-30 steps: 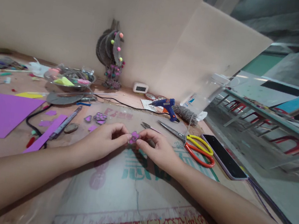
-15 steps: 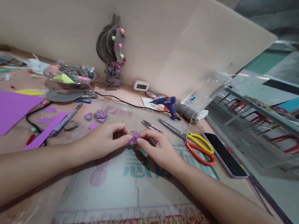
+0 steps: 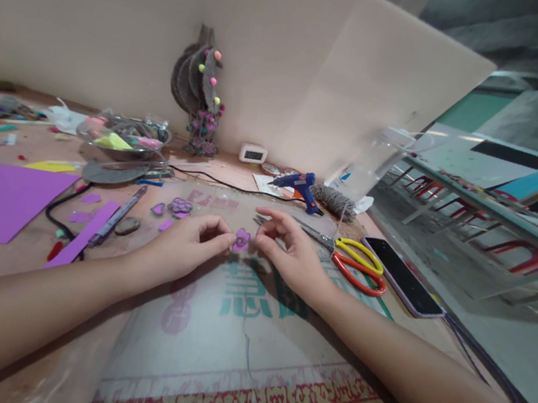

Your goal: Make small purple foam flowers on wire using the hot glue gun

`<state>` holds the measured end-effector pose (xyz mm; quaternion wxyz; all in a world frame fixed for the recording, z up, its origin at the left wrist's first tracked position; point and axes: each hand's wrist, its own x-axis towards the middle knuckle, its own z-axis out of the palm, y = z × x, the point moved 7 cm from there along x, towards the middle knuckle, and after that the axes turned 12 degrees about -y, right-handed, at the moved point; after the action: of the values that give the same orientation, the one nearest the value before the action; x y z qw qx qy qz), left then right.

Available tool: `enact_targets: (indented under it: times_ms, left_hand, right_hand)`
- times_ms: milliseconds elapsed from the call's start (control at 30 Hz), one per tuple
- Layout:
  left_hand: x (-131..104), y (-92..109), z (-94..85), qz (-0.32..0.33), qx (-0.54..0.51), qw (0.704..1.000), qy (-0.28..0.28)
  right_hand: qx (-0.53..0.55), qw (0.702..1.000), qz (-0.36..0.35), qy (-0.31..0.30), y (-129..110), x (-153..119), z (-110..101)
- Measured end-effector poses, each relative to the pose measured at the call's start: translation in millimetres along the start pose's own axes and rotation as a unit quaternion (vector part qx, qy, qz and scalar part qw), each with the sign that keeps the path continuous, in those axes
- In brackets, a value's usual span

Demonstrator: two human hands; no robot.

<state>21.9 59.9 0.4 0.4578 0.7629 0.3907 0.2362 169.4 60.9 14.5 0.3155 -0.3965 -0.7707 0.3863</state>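
Observation:
Between my hands is a small purple flower cutout [image 3: 241,240] with a grey outline and centre. My left hand [image 3: 199,242] pinches its left edge between thumb and fingertips. To the right of the flower, my right hand [image 3: 285,248] is apart from it, fingers curled loosely with a gap to the thumb and nothing visible between them. Scissors [image 3: 358,265] with yellow and red handles lie just beyond my right hand, beside a pointed metal tool partly hidden by its fingers. Left of the flower rest a finished-looking purple flower [image 3: 180,207] and a small purple petal piece [image 3: 158,208].
A purple sheet [image 3: 0,202], a purple strip [image 3: 85,234] and a marker [image 3: 118,216] lie at left. Farther back are a bowl of craft bits [image 3: 122,132], a blue glue gun [image 3: 299,184], grey yarn [image 3: 334,201] and a small clock [image 3: 252,153]. A phone [image 3: 402,275] lies at right.
My right hand has let go of the flower and moved slightly right, its fingers parting. The flower now shows more fully, still held in my left hand.

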Motion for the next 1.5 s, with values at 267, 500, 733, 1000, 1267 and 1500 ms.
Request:
enact_targets:
  times_ms: [267,500,733,1000,1267,1500]
  left_hand:
    - [0,-2,0.4,-0.015,-0.015,1.0,0.0]
    - [1,-8,-2.4,-0.032,-0.102,0.994,0.031]
    - [3,-10,-6.2,-0.008,-0.125,0.991,0.046]
    - [0,-9,-6.1,-0.035,-0.082,0.995,0.04]
    - [-2,-2,-1.6,-0.014,-0.052,0.998,0.018]
    - [-1,-5,-6.1,-0.012,-0.079,0.996,0.042]
  right_hand:
    - [-0.029,0.997,0.066,-0.028,2,0,1]
    - [-0.087,0.981,0.044,0.166,5,2,-80]
    - [-0.079,0.986,0.006,0.145,13,13,-101]
    - [-0.192,0.977,0.022,0.093,-21,3,-75]
    - [-0.179,0.984,0.001,0.007,-27,-1,-33]
    - [-0.201,0.972,-0.04,0.118,-36,-5,-75]
